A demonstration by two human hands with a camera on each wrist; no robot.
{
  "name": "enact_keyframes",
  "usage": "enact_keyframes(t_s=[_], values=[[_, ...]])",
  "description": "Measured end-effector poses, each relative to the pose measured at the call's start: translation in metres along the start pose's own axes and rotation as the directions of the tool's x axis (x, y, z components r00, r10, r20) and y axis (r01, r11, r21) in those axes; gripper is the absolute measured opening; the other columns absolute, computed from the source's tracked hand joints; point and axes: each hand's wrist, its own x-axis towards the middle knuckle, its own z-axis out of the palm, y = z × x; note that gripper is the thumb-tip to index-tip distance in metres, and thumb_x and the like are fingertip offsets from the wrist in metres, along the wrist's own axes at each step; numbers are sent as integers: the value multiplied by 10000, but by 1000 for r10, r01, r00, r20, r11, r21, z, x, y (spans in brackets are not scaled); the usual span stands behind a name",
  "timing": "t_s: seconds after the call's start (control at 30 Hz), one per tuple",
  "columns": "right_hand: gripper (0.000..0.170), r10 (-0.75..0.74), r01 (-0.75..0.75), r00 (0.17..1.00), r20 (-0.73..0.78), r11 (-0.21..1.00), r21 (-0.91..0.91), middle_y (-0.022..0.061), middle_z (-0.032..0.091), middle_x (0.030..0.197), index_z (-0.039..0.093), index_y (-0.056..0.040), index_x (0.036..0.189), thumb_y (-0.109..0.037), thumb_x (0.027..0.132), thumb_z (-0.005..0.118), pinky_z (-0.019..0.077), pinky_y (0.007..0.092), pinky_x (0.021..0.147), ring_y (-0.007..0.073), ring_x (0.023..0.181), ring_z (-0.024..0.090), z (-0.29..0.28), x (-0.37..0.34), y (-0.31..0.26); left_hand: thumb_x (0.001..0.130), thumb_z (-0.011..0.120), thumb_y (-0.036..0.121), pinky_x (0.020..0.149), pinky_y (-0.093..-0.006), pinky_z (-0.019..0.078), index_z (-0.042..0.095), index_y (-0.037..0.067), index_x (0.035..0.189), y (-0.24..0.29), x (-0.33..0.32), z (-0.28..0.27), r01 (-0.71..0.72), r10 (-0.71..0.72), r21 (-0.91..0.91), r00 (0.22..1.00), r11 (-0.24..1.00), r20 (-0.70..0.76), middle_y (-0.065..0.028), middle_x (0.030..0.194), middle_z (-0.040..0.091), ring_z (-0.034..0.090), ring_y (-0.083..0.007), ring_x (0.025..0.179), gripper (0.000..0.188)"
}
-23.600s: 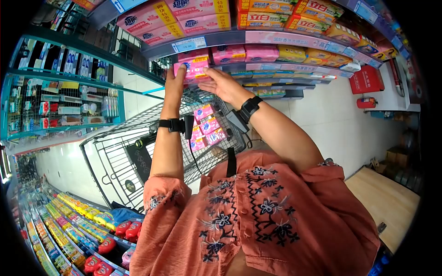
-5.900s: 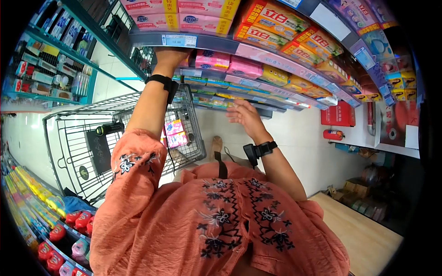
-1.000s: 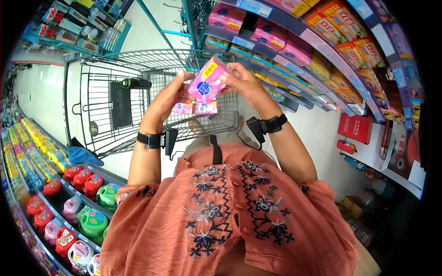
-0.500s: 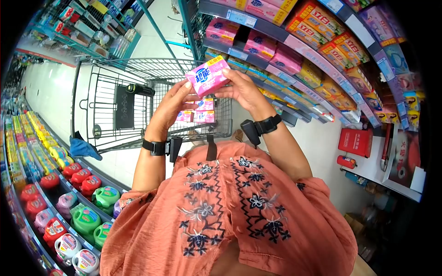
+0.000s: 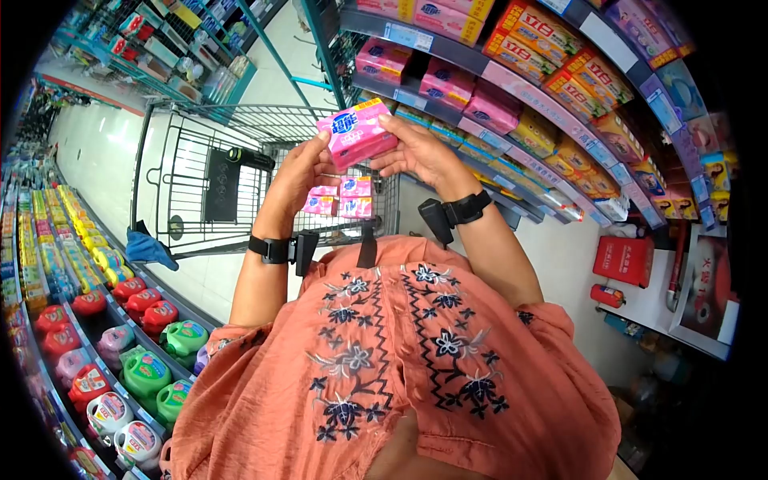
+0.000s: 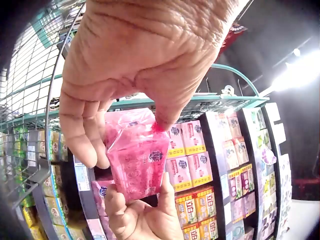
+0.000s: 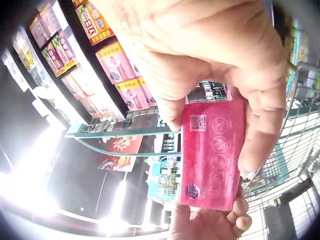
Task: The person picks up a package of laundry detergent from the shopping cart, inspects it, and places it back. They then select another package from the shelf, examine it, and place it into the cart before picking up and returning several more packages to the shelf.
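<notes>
Both hands hold a pink soap pack (image 5: pixel 356 134) with a yellow strip, above the far end of the shopping cart (image 5: pixel 264 112). The left hand (image 5: pixel 302 174) pinches its left end, thumb on the near corner. At the other end, the right hand (image 5: pixel 422 156) grips it with the thumb on top and fingers beneath. In the left wrist view the clear wrap of the soap pack (image 6: pixel 137 167) is creased at one end. The right wrist view shows a printed side of the pack (image 7: pixel 212 155) with a row of circles. Several matching packs (image 5: pixel 355 186) lie in the cart below.
To the right, shelves carry pink soap packs (image 5: pixel 448 80) and orange boxes (image 5: pixel 536 36). Detergent bottles (image 5: pixel 146 374) line the left shelf, near a blue cloth (image 5: pixel 150 250) on the cart. A red box (image 5: pixel 624 260) and fire extinguisher (image 5: pixel 608 295) stand right.
Earlier the left hand reached into the shelf. Within the last second both hands have turned the soap pack from a steep tilt to nearly level, its printed front facing up.
</notes>
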Motion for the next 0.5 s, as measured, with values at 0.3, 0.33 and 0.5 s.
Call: enact_keyframes(t_s=[0.3, 0.33, 0.5], values=[[630, -68, 64, 993, 92, 997, 37, 164, 650, 1158, 473, -37, 1401, -406, 937, 688, 607, 345, 704, 227, 867, 708, -16, 4, -3, 931, 667, 303, 802, -311, 552, 452, -4, 1394, 13, -4, 11, -151, 152, 24, 988, 988, -37, -92, 1132, 647, 655, -169, 978, 596], [632, -33, 24, 991, 127, 997, 74, 152, 624, 1226, 377, -89, 1489, -250, 956, 677, 606, 368, 767, 243, 937, 702, -18, 2, -8, 911, 689, 276, 832, -314, 549, 412, -16, 1431, 16, -7, 13, -209, 210, 30, 977, 978, -32, -107, 1159, 627, 642, -182, 1016, 658], [742, -156, 142, 966, 207, 986, 83, 153, 610, 1270, 275, -114, 1541, -48, 914, 667, 596, 385, 852, 277, 1063, 678, -19, 1, -15, 872, 704, 95, 1000, -350, 483, 355, 63, 1509, 21, -11, 16, -394, 390, 119, 919, 911, 53, -119, 1400, 504, 547, -213, 1228, 728]])
